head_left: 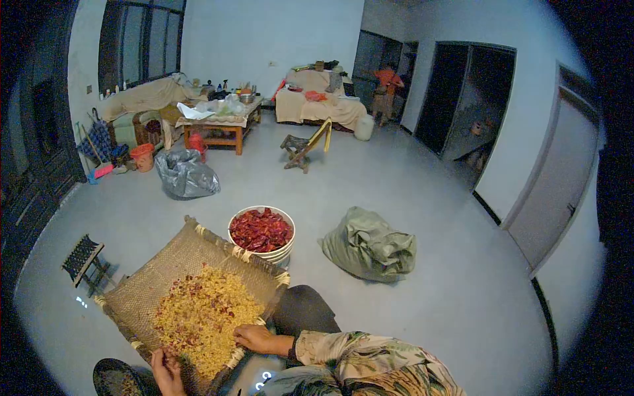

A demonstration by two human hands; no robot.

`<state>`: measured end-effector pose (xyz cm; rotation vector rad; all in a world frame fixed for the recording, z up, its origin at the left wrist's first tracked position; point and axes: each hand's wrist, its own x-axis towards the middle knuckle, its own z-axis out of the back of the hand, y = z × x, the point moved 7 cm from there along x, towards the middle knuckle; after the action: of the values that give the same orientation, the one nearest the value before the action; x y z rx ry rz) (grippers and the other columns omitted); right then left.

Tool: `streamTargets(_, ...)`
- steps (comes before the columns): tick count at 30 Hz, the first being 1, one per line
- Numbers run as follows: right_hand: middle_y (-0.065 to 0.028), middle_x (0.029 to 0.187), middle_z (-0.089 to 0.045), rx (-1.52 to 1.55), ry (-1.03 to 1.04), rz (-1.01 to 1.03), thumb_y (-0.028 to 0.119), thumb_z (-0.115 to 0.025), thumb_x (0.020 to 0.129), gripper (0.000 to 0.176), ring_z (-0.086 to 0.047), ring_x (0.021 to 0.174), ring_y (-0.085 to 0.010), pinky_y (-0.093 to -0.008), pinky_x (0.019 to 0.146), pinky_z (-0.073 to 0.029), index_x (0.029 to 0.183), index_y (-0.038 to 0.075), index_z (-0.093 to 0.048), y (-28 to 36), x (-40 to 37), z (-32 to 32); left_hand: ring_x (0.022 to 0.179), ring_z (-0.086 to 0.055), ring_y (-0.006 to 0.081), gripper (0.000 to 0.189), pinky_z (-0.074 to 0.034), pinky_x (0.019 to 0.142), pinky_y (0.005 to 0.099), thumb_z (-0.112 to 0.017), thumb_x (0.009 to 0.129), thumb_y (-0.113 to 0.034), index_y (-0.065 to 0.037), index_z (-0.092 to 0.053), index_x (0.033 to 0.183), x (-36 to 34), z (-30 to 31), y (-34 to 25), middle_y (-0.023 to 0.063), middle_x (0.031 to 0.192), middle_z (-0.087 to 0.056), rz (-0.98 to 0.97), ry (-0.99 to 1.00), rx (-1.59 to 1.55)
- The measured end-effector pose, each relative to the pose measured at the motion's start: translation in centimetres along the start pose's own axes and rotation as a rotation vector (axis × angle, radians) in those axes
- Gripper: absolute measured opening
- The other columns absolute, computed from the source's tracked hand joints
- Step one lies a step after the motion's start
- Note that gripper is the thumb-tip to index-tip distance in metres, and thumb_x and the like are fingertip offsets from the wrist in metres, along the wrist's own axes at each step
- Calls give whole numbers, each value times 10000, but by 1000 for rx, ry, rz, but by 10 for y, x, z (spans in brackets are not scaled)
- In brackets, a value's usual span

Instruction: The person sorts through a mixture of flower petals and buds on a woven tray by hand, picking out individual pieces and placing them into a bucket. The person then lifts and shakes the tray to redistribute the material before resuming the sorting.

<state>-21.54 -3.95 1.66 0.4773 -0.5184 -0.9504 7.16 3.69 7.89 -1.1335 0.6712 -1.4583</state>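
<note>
A woven tray (142, 280) with a bound rim lies tilted before me. Yellow seeds (214, 303) mixed with red bits are heaped on it. My right hand (254, 338) rests at the heap's right edge, near the rim, its fingers bent together; what they hold, if anything, is too small to name. At the tray's lower left edge is my left hand (167, 371), fingers curled over the seeds; its fingertips are too unclear to tell what they hold. Beyond the tray stands a white bucket (282, 254) full of dried red peppers (261, 230).
A green sack (370, 247) lies right of the bucket. A dark pan (113, 379) is at lower left, below a small stool (82, 261). Farther off are a grey plastic bag (187, 175), a folding chair (305, 146), a low table (238, 140) and a person (387, 89) by the doorway.
</note>
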Motion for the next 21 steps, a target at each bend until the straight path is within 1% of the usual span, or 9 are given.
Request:
streamTargets(1, -144, 951, -576, -12, -6, 8, 248, -509, 863, 237, -555, 925, -336, -421, 768, -455, 981, 46, -544, -2, 1, -2, 1230, -369, 232, 531, -396, 896, 359, -498, 922, -364, -88, -359, 1354, 0, 3, -16, 68, 1412, -305, -18, -31, 94)
streamTargets(4, -147, 948, -575, -23, 16, -19, 242, -513, 856, 239, -553, 924, -339, -422, 774, -452, 985, 43, -546, -5, 1, -6, 1053, -476, 185, 452, -411, 808, 326, -524, 917, -297, -83, -433, 1305, -5, 9, -24, 75, 1290, -431, 750, -342, -777)
streamTargets(5, -147, 951, -574, -25, 12, -14, 242, -511, 856, 236, -552, 923, -341, -423, 774, -452, 974, 42, -552, -5, 0, -6, 815, -477, 142, 419, -408, 732, 310, -537, 909, -285, -104, -472, 1281, -7, 16, -18, 51, 1068, -519, 735, -354, -765)
streamTargets(8, -148, 949, -572, -49, 27, -5, 241, -507, 855, 227, -550, 922, -344, -427, 774, -451, 942, 41, -571, 0, 1, -2, 709, -438, 125, 441, -411, 720, 287, -556, 895, -304, -121, -472, 1288, -14, 29, -44, 22, 950, -517, 702, -458, -741)
streamTargets(9, -148, 942, -573, -68, 49, -6, 239, -505, 855, 224, -550, 921, -345, -428, 775, -451, 933, 43, -579, -1, 3, -2, 1056, -470, 136, 545, -398, 781, 301, -579, 874, -333, -128, -403, 1347, -12, 29, -15, 82, 1412, -318, 818, -275, -751)
streamTargets(11, -152, 929, -577, -117, 86, 55, 237, -498, 857, 222, -551, 917, -346, -428, 774, -453, 924, 48, -593, -12, 6, -17, 579, -441, 29, 129, -339, 505, 168, -553, 874, -249, -149, -553, 955, 1, 24, 2, -48, 750, -527, 670, -431, -801)
streamTargets(13, -163, 924, -587, -283, 208, 259, 234, -489, 858, 224, -561, 889, -352, -422, 761, -457, 934, 62, -610, 9, 8, -17, 598, -409, 26, 64, -305, 520, 175, -538, 885, -230, -170, -528, 864, 10, 17, -28, -78, 725, -480, 605, -239, -750)
streamTargets(16, -149, 879, -607, -104, 117, -56, 244, -516, 856, 210, -577, 848, -333, -414, 716, -458, 891, 70, -628, 15, 9, 5, 478, -343, 52, 220, -288, 431, 220, -464, 923, -222, -95, -520, 752, 23, 12, -34, -42, 563, -408, 532, -145, -684)
streamTargets(21, -140, 879, -617, -42, 79, -82, 249, -505, 858, 206, -585, 831, -336, -417, 728, -467, 864, 90, -635, 24, 11, 12, 526, -357, 38, 250, -309, 444, 193, -477, 926, -232, -8, -576, 977, 0, 42, 24, -52, 658, -422, 570, -203, -683)
